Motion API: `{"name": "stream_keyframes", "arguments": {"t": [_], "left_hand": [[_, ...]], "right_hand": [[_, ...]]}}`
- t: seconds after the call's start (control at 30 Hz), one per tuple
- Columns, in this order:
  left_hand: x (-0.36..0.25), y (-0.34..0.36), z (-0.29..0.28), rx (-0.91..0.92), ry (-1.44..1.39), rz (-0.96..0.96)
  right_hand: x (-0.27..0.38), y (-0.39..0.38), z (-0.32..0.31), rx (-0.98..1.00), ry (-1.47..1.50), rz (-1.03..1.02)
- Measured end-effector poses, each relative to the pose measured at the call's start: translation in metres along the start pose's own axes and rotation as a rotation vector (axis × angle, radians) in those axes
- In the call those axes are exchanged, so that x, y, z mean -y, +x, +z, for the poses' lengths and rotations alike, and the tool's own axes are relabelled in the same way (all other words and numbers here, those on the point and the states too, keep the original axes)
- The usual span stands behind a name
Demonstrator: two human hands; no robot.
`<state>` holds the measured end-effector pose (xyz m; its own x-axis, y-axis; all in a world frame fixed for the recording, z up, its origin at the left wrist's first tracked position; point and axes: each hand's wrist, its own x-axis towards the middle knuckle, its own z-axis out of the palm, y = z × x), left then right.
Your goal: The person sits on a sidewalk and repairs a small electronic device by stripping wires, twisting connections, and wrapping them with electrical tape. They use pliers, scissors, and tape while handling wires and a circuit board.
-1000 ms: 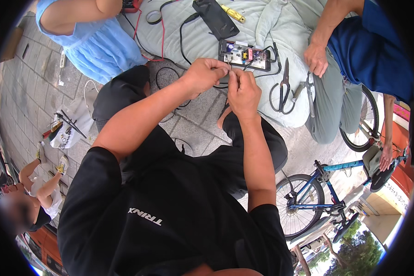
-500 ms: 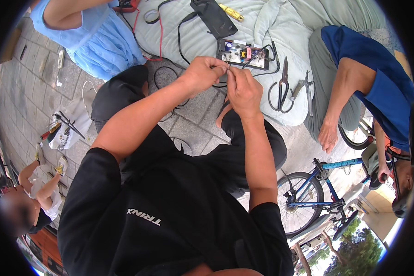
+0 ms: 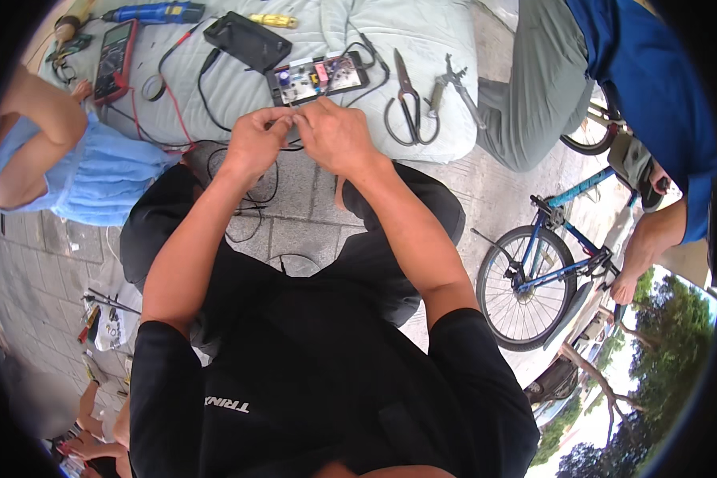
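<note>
My left hand (image 3: 258, 135) and my right hand (image 3: 331, 131) meet fingertip to fingertip, pinched on a thin wire (image 3: 290, 110) that is mostly hidden by my fingers. Just beyond them an open black case with a circuit board (image 3: 320, 76) rests on a pale quilted pad (image 3: 167, 28), black cables around it. A detached black cover (image 3: 248, 44) lies behind it, beside a yellow tool (image 3: 272, 20). Right of my hands are black scissors (image 3: 406, 111) and a metal hand tool (image 3: 456, 80). A red multimeter (image 3: 113, 60) with leads and a tape roll (image 3: 153, 86) are at the left.
A person in light blue (image 3: 119, 175) sits at left, one in dark blue (image 3: 629, 64) at right. A blue bicycle (image 3: 542, 279) stands right; a bag of tools (image 3: 107, 327) lies lower left on the paving, near another person (image 3: 95, 422).
The view has shifted, showing more of the left tools and moving my hands leftward in the picture. The person in dark blue has lowered an arm toward the bicycle. My fingers remain pinched together.
</note>
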<state>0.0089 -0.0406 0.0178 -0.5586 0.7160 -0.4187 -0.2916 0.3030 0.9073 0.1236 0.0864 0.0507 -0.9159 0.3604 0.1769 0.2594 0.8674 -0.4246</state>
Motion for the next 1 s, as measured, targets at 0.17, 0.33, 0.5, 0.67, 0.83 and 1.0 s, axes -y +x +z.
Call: {"name": "stream_keyframes", "arguments": {"t": [0.17,0.33,0.5,0.67,0.83,1.0], "left_hand": [[0.019,0.010,-0.005,0.001,0.027,-0.012],[0.029,0.017,-0.009,0.034,-0.026,-0.011],[0.034,0.023,-0.015,0.057,-0.033,-0.003],[0.041,0.030,-0.021,0.097,-0.130,-0.006],[0.035,0.028,-0.020,0.077,-0.141,-0.065],[0.034,0.033,-0.025,0.128,-0.232,-0.086]], "right_hand": [[-0.002,0.005,0.017,0.144,0.170,0.376],[0.000,0.004,0.008,0.150,1.077,0.982],[-0.017,0.004,0.032,0.182,1.401,1.060],[-0.011,0.002,0.044,0.136,1.529,1.158],[-0.020,0.004,0.075,0.289,1.913,1.181],[-0.021,0.004,0.062,0.203,1.689,1.163]]}}
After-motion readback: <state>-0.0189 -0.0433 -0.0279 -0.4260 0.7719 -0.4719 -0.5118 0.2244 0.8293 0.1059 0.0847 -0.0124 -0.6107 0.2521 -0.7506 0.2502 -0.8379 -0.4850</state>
